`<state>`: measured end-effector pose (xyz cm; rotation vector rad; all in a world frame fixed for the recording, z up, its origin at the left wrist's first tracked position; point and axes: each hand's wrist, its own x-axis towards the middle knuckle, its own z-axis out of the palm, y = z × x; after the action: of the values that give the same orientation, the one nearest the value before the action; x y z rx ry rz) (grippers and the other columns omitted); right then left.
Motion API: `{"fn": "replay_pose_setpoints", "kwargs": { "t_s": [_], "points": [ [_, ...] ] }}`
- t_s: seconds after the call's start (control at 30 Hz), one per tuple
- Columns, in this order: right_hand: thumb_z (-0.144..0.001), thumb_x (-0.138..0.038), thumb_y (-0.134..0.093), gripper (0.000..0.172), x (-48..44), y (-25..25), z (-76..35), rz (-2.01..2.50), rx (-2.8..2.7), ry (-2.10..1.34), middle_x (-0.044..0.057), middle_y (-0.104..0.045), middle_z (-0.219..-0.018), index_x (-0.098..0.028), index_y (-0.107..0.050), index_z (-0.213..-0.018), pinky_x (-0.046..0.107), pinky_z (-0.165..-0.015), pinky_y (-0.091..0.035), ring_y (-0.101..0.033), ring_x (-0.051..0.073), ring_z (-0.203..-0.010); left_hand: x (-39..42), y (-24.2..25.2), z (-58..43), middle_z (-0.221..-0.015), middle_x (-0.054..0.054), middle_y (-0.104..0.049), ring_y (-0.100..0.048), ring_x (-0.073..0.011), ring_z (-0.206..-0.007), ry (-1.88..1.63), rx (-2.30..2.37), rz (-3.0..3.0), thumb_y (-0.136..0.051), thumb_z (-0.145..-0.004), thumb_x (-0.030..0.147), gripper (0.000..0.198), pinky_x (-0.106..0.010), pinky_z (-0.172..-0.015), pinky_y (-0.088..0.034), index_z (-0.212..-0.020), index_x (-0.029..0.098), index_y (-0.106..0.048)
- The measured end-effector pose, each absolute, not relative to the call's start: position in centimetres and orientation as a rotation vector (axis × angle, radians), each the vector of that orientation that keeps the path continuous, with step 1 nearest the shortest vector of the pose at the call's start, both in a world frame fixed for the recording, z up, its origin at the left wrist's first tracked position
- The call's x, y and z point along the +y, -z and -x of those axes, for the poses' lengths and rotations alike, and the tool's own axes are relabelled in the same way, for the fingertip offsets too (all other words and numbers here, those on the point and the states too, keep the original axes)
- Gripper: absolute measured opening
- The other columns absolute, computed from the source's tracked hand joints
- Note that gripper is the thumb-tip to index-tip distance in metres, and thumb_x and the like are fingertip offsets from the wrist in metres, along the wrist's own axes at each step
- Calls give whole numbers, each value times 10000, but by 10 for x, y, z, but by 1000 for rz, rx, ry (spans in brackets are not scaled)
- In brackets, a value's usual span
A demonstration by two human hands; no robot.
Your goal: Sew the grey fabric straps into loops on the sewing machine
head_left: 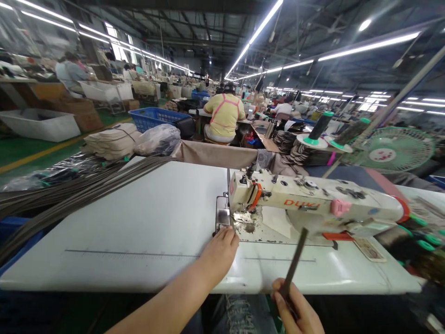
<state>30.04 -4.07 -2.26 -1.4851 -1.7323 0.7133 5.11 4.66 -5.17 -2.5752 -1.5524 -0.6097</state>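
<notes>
A white sewing machine (313,204) with orange lettering stands on the right half of a white table (146,204). My left hand (224,246) lies by the front of the metal slide plate (222,211), left of the needle area. Its fingers are bent and pressed together; what lies under them is hidden. Near the table's front edge, my right hand (297,308) grips a narrow dark strip (295,262) between thumb and fingers. The strip points up and slightly right, its top end free in front of the machine.
Long dark strips (90,185) drape over the table's left edge. A ruler line (139,253) runs along the front. Behind are a blue basket (156,116), folded bundles (111,139) and a seated person in yellow (225,113). Thread cones (321,125) and a fan (396,148) stand right.
</notes>
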Motion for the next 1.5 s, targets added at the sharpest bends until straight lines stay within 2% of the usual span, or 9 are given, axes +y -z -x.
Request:
{"fn": "replay_pose_setpoints", "kwargs": {
  "t_s": [0.2, 0.47, 0.7, 0.83, 1.0, 1.13, 1.27, 1.4, 1.5],
  "points": [
    [-947, -474, -648, 257, -42, 22, -304, 1367, -1899, -711, 63, -791, -1000, -268, -741, -1069, 247, -852, -615, -767, 218, -918, 48, 50, -47, -1363, -146, -641, -581, -250, -1339, 652, -1637, 2594, -427, -899, -52, 445, -415, -1219, -395, -1267, 113, -615],
    [-1011, -364, -564, 216, -40, 2, -308, 1266, -2124, -810, 54, -739, -891, -276, -747, -938, 224, -781, -597, -739, 187, -819, 63, 54, -39, -1369, -70, -658, -470, -272, -1449, 934, -1843, 2580, -490, -990, 118, 272, -540, -1259, -299, -1202, 202, -637],
    [-995, -372, -590, 216, -44, 18, -299, 1309, -2124, -735, 47, -781, -985, -289, -715, -1151, 240, -811, -597, -761, 197, -892, 70, 47, -37, -1431, -49, -629, -422, -264, -1481, 972, -1914, 2618, -503, -973, 112, 264, -548, -1261, -273, -1173, 224, -633],
    [-1016, -447, -541, 263, -47, 24, -289, 1424, -2060, -699, 10, -710, -745, -263, -673, -882, 228, -642, -555, -692, 172, -663, 71, 46, -36, -1452, -49, -617, -409, -265, -1488, 962, -1962, 2635, -505, -966, 108, 270, -565, -1259, -270, -1165, 233, -637],
    [-1036, -487, -483, 362, -45, 26, -275, 1483, -1995, -689, 17, -682, -728, -254, -612, -792, 234, -643, -538, -669, 174, -677, 78, 46, -33, -1437, -40, -627, -430, -278, -1476, 1023, -2004, 2650, -531, -930, 84, 276, -576, -1246, -306, -1108, 244, -666],
    [-1036, -457, -479, 312, -40, 31, -267, 1476, -1972, -730, 55, -764, -853, -243, -690, -957, 268, -743, -580, -737, 207, -789, 96, 49, -25, -1286, -49, -696, -556, -223, -1350, 1190, -2029, 2646, -544, -898, 51, 245, -447, -1217, -394, -961, 232, -697],
    [-1027, -426, -474, 418, -35, 37, -258, 1495, -1970, -753, 132, -787, -1136, -194, -648, -1328, 331, -867, -598, -763, 260, -1007, 127, 50, -16, -1211, -81, -691, -625, -208, -1215, 1190, -2086, 2596, -520, -882, 43, 281, -382, -1132, -471, -1053, 191, -687],
    [-1029, -353, -418, 560, -29, 35, -241, 1511, -1985, -794, 109, -802, -1037, -187, -440, -1563, 328, -799, -606, -774, 240, -924, 158, 44, -12, -1316, -129, -660, -569, -254, -1311, 1122, -2104, 2600, -554, -892, 105, 322, -399, -1172, -418, -1189, 141, -674],
    [-1010, -323, -433, 563, -22, 28, -230, 1497, -1964, -875, 109, -794, -1102, -208, -452, -1562, 319, -856, -591, -764, 231, -997, 175, 37, -12, -1370, -112, -656, -560, -274, -1329, 1083, -2099, 2621, -613, -897, 184, 354, -407, -1174, -408, -1245, 167, -675]
  ]
}}
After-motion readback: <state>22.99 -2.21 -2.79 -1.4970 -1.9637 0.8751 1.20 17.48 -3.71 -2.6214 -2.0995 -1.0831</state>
